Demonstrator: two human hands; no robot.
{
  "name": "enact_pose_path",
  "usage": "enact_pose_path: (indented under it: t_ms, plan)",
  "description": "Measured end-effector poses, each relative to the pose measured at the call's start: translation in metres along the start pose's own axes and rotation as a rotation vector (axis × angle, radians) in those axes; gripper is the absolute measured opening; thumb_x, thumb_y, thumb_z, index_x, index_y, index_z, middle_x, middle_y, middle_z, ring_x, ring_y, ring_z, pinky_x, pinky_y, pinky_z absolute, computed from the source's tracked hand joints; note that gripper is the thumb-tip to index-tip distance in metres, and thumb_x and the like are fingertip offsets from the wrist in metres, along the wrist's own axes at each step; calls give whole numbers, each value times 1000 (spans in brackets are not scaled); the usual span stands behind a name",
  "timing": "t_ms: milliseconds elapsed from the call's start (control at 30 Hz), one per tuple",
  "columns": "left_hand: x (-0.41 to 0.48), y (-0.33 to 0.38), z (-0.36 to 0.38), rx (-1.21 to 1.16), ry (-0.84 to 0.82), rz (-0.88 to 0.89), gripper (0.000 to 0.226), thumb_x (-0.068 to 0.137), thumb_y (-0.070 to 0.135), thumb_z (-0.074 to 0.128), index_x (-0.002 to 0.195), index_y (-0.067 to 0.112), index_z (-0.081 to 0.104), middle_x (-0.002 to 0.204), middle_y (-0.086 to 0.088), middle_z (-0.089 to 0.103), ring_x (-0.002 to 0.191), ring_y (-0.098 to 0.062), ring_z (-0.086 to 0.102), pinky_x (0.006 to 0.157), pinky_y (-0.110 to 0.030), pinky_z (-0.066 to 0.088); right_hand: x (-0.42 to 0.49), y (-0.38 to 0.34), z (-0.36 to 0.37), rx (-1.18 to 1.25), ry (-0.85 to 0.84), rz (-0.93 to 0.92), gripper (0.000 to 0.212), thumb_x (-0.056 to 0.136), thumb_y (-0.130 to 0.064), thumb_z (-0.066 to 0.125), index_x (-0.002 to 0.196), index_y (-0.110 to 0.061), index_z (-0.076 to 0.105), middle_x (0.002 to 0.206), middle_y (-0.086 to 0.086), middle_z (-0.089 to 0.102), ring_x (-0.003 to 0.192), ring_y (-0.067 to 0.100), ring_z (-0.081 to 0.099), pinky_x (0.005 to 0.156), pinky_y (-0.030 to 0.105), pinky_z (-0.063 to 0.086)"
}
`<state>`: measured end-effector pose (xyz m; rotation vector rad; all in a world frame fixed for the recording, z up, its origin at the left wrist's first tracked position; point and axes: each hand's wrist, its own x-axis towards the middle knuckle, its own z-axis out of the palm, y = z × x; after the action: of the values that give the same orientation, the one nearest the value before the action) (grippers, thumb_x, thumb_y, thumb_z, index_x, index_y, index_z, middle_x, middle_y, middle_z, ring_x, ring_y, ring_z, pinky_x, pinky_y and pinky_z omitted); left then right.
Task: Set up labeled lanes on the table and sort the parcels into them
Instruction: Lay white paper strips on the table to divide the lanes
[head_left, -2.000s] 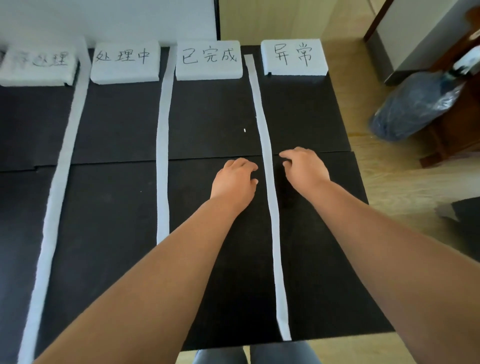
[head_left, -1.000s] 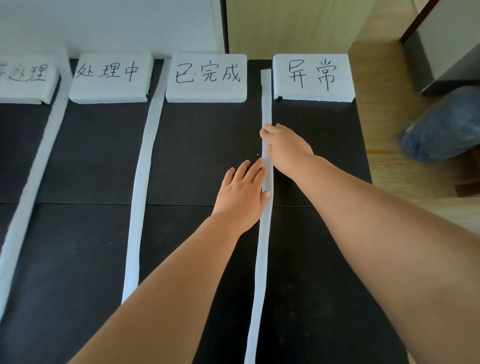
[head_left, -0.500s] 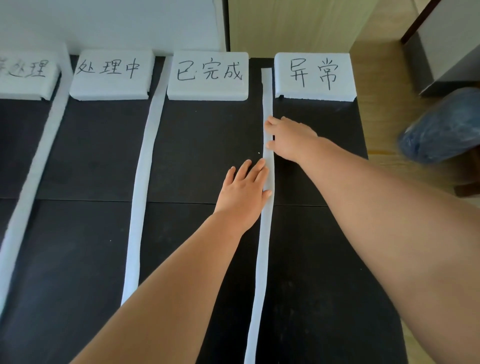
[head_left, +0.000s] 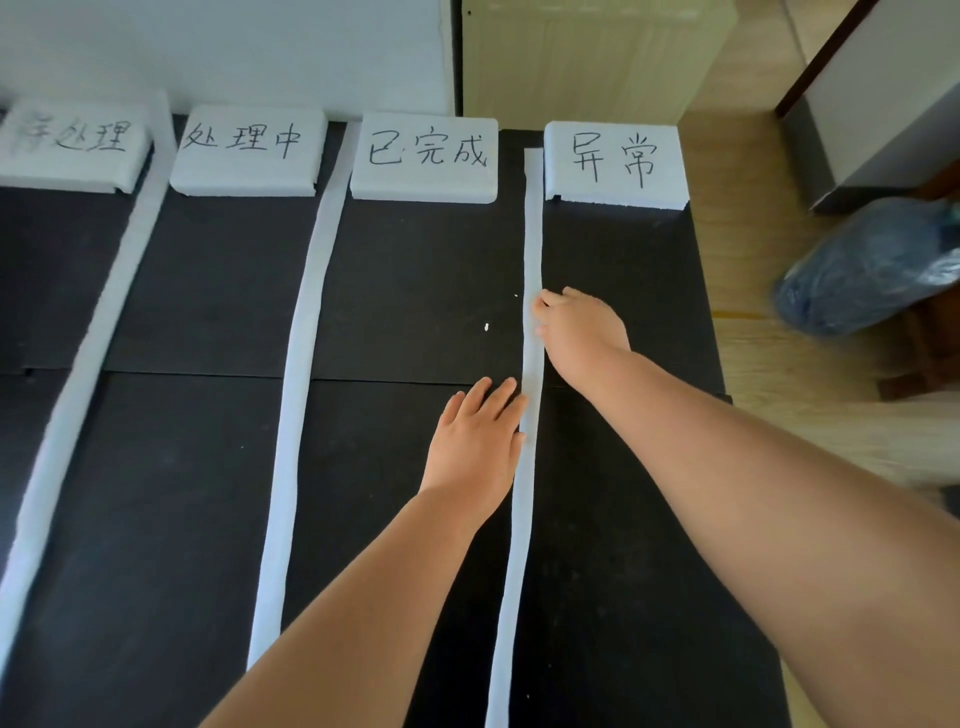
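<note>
Black bench (head_left: 208, 312), wood floor (head_left: 743, 260) off to the right of the right hand. Rightmost white strip (head_left: 532, 234) runs lengthwise between the two hands. Left hand (head_left: 478, 447): flat on bench, fingers straight and together, index edge touching strip. Right hand (head_left: 579, 327): beyond the left, fingers curled, tips on strip's right edge; pinch or press, cannot tell. Foam label blocks (head_left: 426, 156) lie beyond both hands, flanking strip's far end.

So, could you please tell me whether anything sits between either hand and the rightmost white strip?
Nothing visible does: the left hand lies flat against the rightmost strip, and the right hand touches its other edge farther up.
</note>
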<state>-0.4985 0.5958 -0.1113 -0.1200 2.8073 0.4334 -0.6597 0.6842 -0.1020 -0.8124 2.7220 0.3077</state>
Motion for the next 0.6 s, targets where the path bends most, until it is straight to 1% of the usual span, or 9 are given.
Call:
enact_pose_path:
  t_ms: [100, 167, 233, 300, 400, 500, 600]
  plan:
    - [-12, 5, 6, -7, -8, 25, 51, 107, 37, 32, 155, 26, 23, 164, 6, 18, 152, -18, 9, 123, -37, 6, -4, -6, -2, -63, -45, 8, 72, 94, -13, 63, 155, -14, 24, 160, 3, 28, 151, 27, 19, 119, 47, 27]
    - [-20, 5, 10, -1, -21, 43, 51, 107, 35, 33, 156, 25, 22, 164, 5, 18, 152, -19, 10, 123, -38, 7, -4, -11, -5, -79, -59, 21, 78, 91, -12, 66, 155, -13, 22, 161, 6, 26, 151, 28, 18, 121, 48, 24]
    - [-29, 6, 13, 7, -31, 51, 51, 107, 35, 33, 156, 23, 21, 164, 5, 18, 152, -20, 10, 123, -38, 7, -7, -15, -8, -59, -69, 41, 79, 90, -11, 67, 155, -11, 22, 160, 7, 27, 149, 28, 22, 119, 47, 28]
    - [-38, 7, 15, 4, -38, 58, 51, 107, 34, 33, 156, 22, 22, 163, 4, 19, 152, -21, 11, 123, -38, 7, -12, -15, -10, 16, -76, 55, 76, 91, -8, 64, 154, -11, 22, 158, 6, 28, 147, 27, 26, 113, 45, 36]
    - [-52, 8, 17, -5, -50, 83, 50, 107, 32, 36, 155, 22, 25, 163, 4, 20, 152, -21, 13, 123, -37, 9, -28, -14, -5, 108, -51, 41, 70, 96, -9, 59, 154, -16, 21, 160, 5, 26, 145, 26, 29, 105, 43, 44]
    - [-69, 11, 19, -5, -79, 113, 51, 106, 32, 38, 155, 23, 26, 163, 5, 21, 152, -20, 12, 122, -37, 10, -54, -16, 11, 186, -42, 51, 65, 100, -9, 52, 155, -23, 21, 162, 3, 23, 148, 24, 23, 104, 43, 46]
    - [-88, 13, 23, 26, -132, 144, 53, 106, 33, 38, 156, 23, 21, 164, 5, 16, 152, -19, 8, 123, -38, 9, -84, -20, 23, 282, -55, 92, 62, 103, -10, 46, 156, -30, 22, 164, 0, 18, 152, 23, 14, 107, 42, 45]
